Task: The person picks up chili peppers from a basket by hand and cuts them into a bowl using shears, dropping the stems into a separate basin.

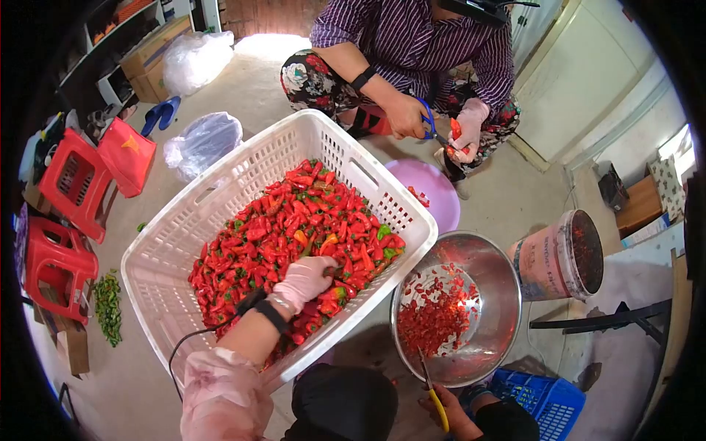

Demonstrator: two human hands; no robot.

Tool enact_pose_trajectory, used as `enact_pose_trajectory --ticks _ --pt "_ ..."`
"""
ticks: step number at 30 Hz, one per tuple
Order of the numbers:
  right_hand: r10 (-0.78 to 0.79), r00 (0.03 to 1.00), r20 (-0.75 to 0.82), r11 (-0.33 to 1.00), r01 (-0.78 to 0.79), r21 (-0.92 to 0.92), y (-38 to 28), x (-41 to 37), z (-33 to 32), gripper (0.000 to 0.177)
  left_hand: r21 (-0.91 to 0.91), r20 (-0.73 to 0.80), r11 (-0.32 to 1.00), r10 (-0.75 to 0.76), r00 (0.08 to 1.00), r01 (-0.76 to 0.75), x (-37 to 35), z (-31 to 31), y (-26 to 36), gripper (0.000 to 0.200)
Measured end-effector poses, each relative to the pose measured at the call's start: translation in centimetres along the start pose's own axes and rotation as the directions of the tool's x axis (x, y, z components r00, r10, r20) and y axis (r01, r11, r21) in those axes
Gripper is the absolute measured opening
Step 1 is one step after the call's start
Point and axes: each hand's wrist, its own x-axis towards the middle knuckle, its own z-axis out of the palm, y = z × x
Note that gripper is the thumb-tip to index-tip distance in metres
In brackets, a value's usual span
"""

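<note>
Pale pink glove on, the left hand dips its curled fingers among the red peppers heaped in the white crate; I can't tell whether it grips one. The right hand grasps yellow-handled scissors, blades over the steel bowl of cut red pieces. Near that bowl are a bucket and a blue basket. Beyond the crate, a co-worker holds blue-handled scissors to some red pepper near a purple basin.
</note>
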Motion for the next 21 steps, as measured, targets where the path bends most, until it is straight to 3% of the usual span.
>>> enact_pose_trajectory --ticks 2,5,10,12,14,15,16,17,18,19,21 --pt "0.022 0.999 -0.040 0.999 -0.023 -0.030 -0.3 0.1 0.1 0.033 0.320 0.073 0.938 0.117 0.990 -0.135 2.6 2.9 1.0 0.027" --pt "0.028 0.996 -0.079 0.997 -0.034 -0.074 -0.5 0.5 0.4 0.032 0.415 0.115 0.901 0.083 0.990 -0.124 4.9 3.9 1.1 0.031" --pt "0.042 0.998 -0.056 0.994 -0.047 -0.101 -1.0 0.2 0.5 0.032 0.344 0.138 0.922 0.136 0.981 -0.176 1.0 2.7 -0.5 0.024" --pt "-0.122 0.990 -0.075 0.963 0.100 -0.251 -1.1 0.1 0.9 0.032 0.371 0.119 0.916 0.117 0.986 -0.153 -1.8 1.6 -0.7 0.025" --pt "-0.061 0.997 -0.036 0.982 0.054 -0.181 -0.5 0.5 0.1 0.032 0.210 0.027 0.964 0.160 0.987 -0.162 -3.9 1.3 -2.3 0.030" --pt "0.000 1.000 0.004 0.994 0.000 -0.113 -0.2 0.6 -0.3 0.032 0.013 -0.107 0.979 0.206 0.973 -0.206 -4.1 2.5 -4.5 0.030" --pt "0.000 1.000 0.004 0.993 0.001 -0.114 0.0 0.7 -0.2 0.032 0.013 -0.107 0.979 0.206 0.973 -0.206 -4.4 2.0 -4.9 0.030" --pt "-0.029 0.999 -0.016 0.990 0.027 -0.136 0.1 0.8 -0.1 0.032 -0.405 -0.084 0.913 0.009 0.996 -0.043 -4.6 1.3 -5.1 0.030" --pt "-0.059 0.998 -0.034 0.986 0.053 -0.159 0.2 0.9 0.0 0.032 -0.743 0.017 0.659 -0.163 0.987 0.122 -4.9 -0.4 -4.1 0.030" --pt "-0.057 0.998 -0.033 0.986 0.051 -0.159 0.2 0.9 0.0 0.032 -0.758 0.174 0.537 -0.381 0.908 0.371 -5.4 -2.5 -3.1 0.029" --pt "-0.030 0.997 -0.073 0.993 0.021 -0.118 0.0 0.8 0.2 0.031 -0.874 0.244 0.336 -0.320 0.916 0.350 -5.1 -2.8 -4.3 0.026"
